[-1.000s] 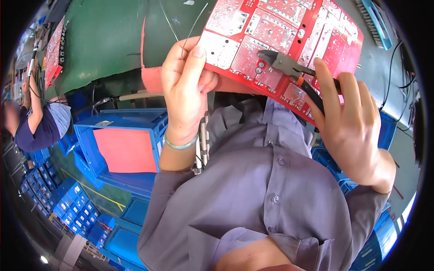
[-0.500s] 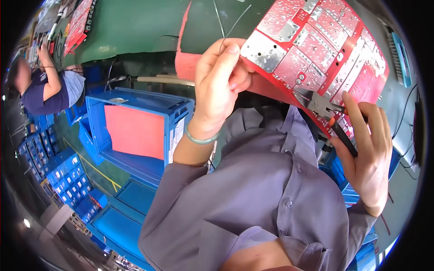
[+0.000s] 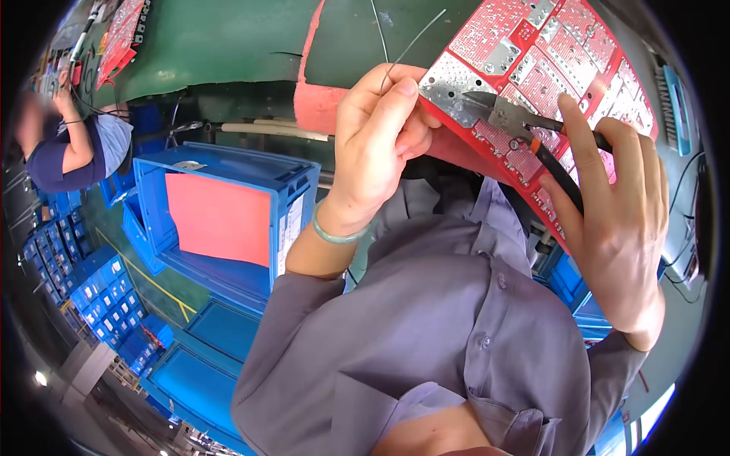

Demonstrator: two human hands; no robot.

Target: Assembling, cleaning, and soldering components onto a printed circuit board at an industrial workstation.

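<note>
Head view: a red circuit board (image 3: pixel 549 85), solder side showing, is held tilted above the wearer's lap, at the worktop's near edge. The left hand (image 3: pixel 372 148), with a pale green bangle (image 3: pixel 338 232) at its wrist, has its fingers (image 3: pixel 393 105) closed together on the board's left corner. Two strands of thin wire (image 3: pixel 420 33) rise from that grip; whether they are pinched in it, I cannot tell. The right hand (image 3: pixel 617 209) holds cutters (image 3: pixel 511 120), its fingers wrapped about the dark handles, which stand apart. The tool's tip lies over the silvery patch near the left hand; contact is unclear. Behind spreads the green worktop (image 3: pixel 205 45), with a blue brush (image 3: pixel 674 106) at right. On the left, a blue crate (image 3: pixel 232 163) contains a pink sheet (image 3: pixel 220 216), and a co-worker (image 3: pixel 72 156) sits near another red board (image 3: pixel 122 38).
</note>
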